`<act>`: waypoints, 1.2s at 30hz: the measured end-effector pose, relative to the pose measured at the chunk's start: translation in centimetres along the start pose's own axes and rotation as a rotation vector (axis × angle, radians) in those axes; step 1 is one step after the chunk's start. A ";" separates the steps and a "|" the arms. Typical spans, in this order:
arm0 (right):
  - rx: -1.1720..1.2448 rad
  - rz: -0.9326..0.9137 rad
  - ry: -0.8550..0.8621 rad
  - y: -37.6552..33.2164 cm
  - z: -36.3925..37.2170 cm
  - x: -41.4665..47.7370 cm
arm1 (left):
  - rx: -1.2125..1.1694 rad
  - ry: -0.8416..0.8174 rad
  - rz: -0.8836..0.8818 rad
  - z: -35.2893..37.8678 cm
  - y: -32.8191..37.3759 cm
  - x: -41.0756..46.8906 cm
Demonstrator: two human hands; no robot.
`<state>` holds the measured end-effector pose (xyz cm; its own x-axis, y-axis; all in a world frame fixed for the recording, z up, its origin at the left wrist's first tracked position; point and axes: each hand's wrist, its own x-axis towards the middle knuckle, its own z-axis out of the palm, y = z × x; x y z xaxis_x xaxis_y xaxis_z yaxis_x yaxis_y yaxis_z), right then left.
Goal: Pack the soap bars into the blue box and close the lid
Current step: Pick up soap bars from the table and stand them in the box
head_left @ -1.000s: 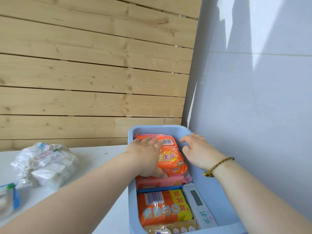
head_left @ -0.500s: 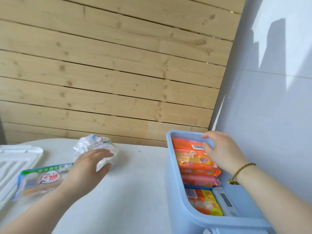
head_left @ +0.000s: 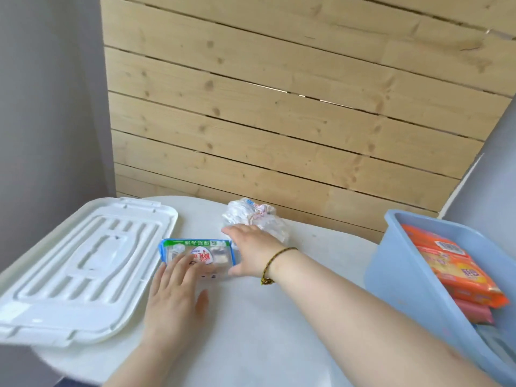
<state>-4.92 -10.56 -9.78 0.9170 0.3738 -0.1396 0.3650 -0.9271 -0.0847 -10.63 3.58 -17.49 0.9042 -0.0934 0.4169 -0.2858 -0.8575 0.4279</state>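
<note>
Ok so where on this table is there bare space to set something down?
Bare tabletop lies between the right hand and the blue box, and in front between the two forearms. It is crowded on the left, where the white lid, the blue-edged soap pack, the left hand and the crumpled plastic bag sit close.

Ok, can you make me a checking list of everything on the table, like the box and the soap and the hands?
Surface: white table, bare in the middle.
Job's things: blue box at right, open, orange soap packs stacked inside; blue-edged soap pack lying flat on the table; white lid lying off the box at left.
Clutter: crumpled plastic bag near the wall.
Grippers: left hand flat on the blue-edged pack; right hand at its right end, fingers spread; no grip closed yet.
Cables: nothing seen.
Surroundings: wooden plank wall behind, grey walls either side.
</note>
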 end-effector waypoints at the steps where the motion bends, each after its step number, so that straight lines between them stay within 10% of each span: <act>1: 0.000 -0.005 -0.019 -0.4 1.1 1.4 | 0.004 0.005 -0.018 0.1 -0.3 0.1; 16: 0.019 -0.023 0.070 -2.9 3.6 5.2 | -0.160 0.078 -0.078 0.6 -0.9 0.3; 25: 0.135 0.038 0.081 -0.4 -6.8 -3.7 | -0.115 0.305 0.235 -5.5 5.0 4.2; 36: 0.153 0.202 0.203 8.1 -14.2 -17.5 | -0.678 -0.098 0.330 -6.3 19.7 8.0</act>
<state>-15.68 -25.02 5.93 0.9875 0.1550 0.0294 0.1576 -0.9616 -0.2246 -11.03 -10.85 -0.62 0.7528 -0.3632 0.5490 -0.6504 -0.2816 0.7055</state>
